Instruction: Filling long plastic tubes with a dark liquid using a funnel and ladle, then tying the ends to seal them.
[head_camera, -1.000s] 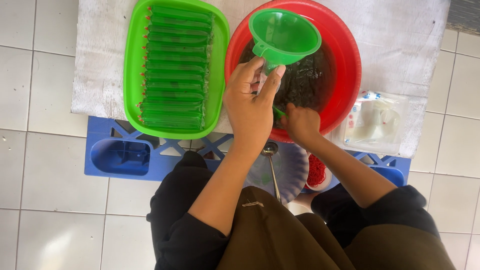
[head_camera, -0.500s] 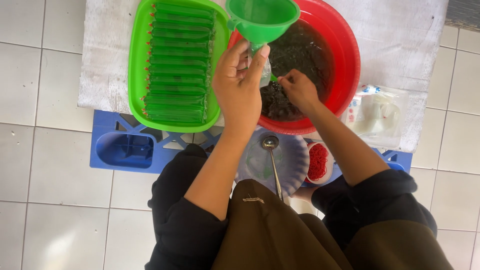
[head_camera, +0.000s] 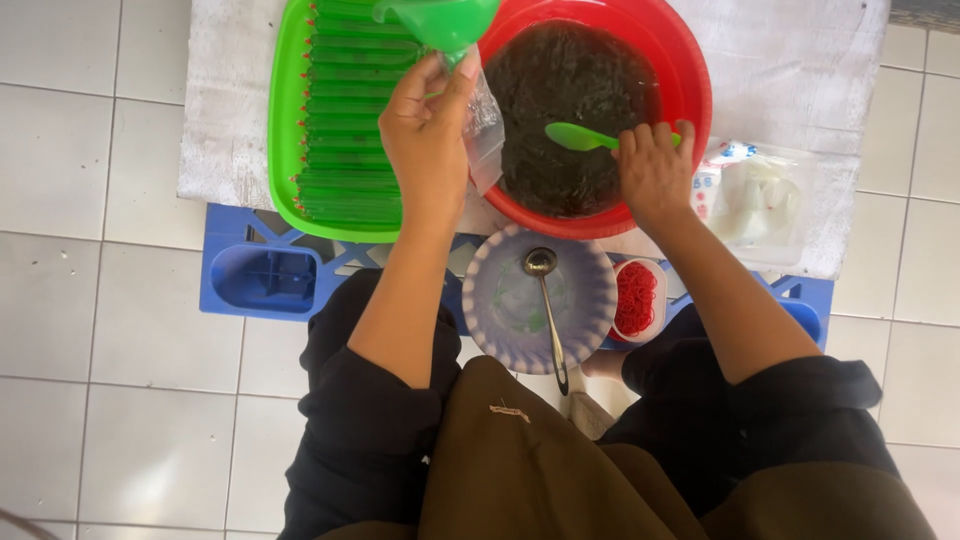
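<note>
a long row of filled green tubes already lies in the green tray, while the red bowl is still nearly full of dark mix, so by my reckoning plenty is left. the left hand pinches a green funnel and a clear empty bag between thumb and fingers, over the gap between tray and bowl. the right hand has fingers curled tight around a green spoon, its scoop over the mix.

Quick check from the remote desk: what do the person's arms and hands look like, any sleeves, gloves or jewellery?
Both hands are bare: no gloves, rings or watch show on the left hand or the right hand. The forearms are uncovered. Dark, near-black sleeves are pushed up to about the elbows on both arms, loose and bunched, with no markings.
</note>
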